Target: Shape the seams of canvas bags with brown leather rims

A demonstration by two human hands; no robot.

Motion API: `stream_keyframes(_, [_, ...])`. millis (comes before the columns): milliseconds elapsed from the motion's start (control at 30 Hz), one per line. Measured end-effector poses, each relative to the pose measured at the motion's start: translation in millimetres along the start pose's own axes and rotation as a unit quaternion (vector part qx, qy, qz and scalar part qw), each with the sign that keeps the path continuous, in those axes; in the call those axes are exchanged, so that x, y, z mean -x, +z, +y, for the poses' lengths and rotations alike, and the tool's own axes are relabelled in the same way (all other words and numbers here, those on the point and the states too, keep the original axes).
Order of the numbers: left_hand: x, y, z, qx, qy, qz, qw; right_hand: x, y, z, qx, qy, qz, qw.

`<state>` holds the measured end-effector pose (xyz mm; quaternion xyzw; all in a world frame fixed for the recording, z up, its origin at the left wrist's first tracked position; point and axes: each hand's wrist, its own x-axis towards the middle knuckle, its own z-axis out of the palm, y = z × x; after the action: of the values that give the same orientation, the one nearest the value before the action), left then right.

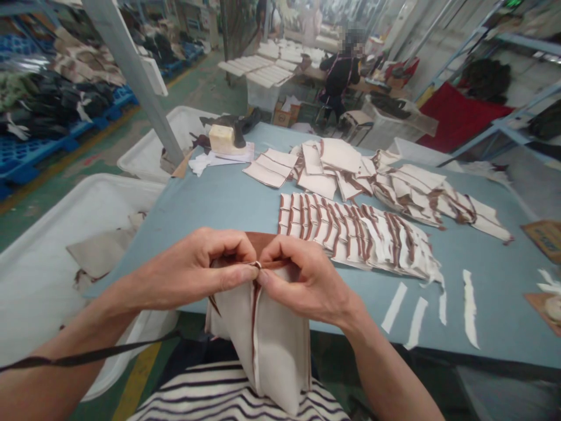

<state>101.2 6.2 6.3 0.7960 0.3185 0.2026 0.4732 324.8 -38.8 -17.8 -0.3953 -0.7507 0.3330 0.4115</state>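
This is a workshop: the worktable point(197, 202) bears rows of cream pieces point(350, 234), and pallets point(33, 161) carry, it seems, fabric heaps point(87, 61).

The left fingers point(232, 277) and right fingers point(274, 286) are covering much of the top of the cream fabric pouch point(278, 339), and the pale bit point(258, 265) between them is looking too tiny to identify. The bottom edge is cutting off the striped shirt point(197, 389), which the pouch is partly hiding. A white tub point(48, 228) and a dark strap point(109, 352) are running out at the left, a cardboard box point(544, 238) at the right. The head of a distant co-worker point(338, 76) is being blurred into squares.
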Motion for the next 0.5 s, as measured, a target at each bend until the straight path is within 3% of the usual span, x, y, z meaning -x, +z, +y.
stream_keyframes(133, [2, 4.2, -1, -0.016, 0.017, 0.021, 1.0, 4, -9, 0, 0.009, -0.023, -0.007, 1.0])
stream_keyframes(233, [5, 10.5, 1, -0.05, 0.026, 0.048, 0.997, 6, -14, -1, 0.102, -0.086, -0.003, 0.991])
stream_keyframes(500, [0, 23.4, 2, -0.09, 0.026, 0.071, 0.993, 9, -11, -4, 0.325, -0.179, 0.033, 0.928])
